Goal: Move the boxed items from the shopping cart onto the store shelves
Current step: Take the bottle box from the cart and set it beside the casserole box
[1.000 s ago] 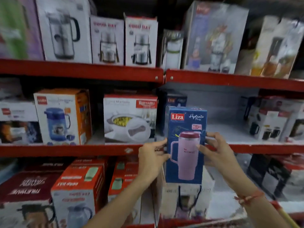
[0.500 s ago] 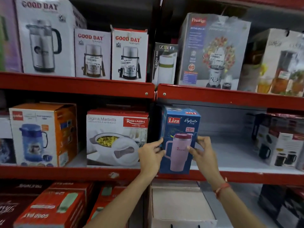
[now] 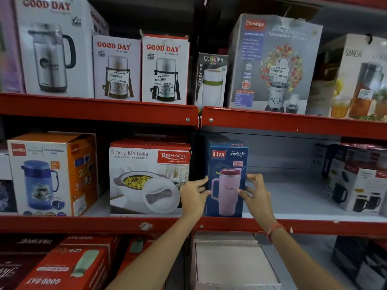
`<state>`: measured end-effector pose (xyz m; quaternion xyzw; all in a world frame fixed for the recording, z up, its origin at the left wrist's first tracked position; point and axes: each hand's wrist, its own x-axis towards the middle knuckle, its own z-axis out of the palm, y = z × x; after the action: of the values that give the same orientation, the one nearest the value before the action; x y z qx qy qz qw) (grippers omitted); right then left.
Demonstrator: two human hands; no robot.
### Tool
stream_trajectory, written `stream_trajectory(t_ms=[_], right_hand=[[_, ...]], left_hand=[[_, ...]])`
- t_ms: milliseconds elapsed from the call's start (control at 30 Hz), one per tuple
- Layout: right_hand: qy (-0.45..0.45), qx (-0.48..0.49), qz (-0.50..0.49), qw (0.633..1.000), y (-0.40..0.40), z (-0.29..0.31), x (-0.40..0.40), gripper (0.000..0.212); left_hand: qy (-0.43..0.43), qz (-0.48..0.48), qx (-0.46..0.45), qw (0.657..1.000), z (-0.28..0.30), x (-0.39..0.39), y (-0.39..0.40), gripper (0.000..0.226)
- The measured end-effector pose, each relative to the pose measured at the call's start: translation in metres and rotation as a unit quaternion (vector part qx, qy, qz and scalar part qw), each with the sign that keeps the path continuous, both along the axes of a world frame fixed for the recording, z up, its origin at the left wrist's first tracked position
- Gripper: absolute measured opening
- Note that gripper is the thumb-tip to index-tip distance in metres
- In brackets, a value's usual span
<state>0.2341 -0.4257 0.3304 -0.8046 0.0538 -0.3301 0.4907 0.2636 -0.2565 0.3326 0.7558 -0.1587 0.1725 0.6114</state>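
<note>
A blue Liza tumbler box (image 3: 227, 164), showing a pink mug, stands upright on the middle shelf (image 3: 293, 226) at its left end, close to the front edge. My left hand (image 3: 193, 195) grips the box's left edge. My right hand (image 3: 256, 194) holds its right edge, fingers curled onto the front face. The shopping cart is out of view.
A white Rishabh casserole box (image 3: 146, 176) stands just left of the blue box, then an orange Cello flask box (image 3: 50, 174). Mug boxes (image 3: 356, 181) fill the shelf's right end, with bare shelf between. Boxes line the upper shelf (image 3: 100, 109); a pale carton (image 3: 234, 262) sits below.
Both hands lifted the blue box from below shelf level and set it onto the middle shelf, pushing it back. The view moved closer and slightly up.
</note>
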Motion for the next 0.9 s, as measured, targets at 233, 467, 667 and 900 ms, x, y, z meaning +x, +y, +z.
stream_trajectory(t_ms=[233,467,667,900], right_hand=[[0.007,-0.012,-0.035,0.999,0.014,-0.005,-0.006,0.054],[-0.122,-0.146,0.000,0.982,0.099,0.025,-0.025,0.061],[0.093,-0.062,0.188,0.976,0.158,0.014,-0.021,0.091],[0.118,-0.092,0.171,0.974,0.151,0.012,-0.021,0.095]], left_hand=[[-0.013,-0.029,0.038,0.999,0.003,-0.012,0.017,0.051],[-0.284,0.234,0.059,0.928,0.023,-0.027,0.134,0.047],[0.099,0.079,-0.031,0.991,0.020,-0.028,0.185,0.097],[0.113,0.072,0.008,0.991,0.024,-0.034,0.194,0.099]])
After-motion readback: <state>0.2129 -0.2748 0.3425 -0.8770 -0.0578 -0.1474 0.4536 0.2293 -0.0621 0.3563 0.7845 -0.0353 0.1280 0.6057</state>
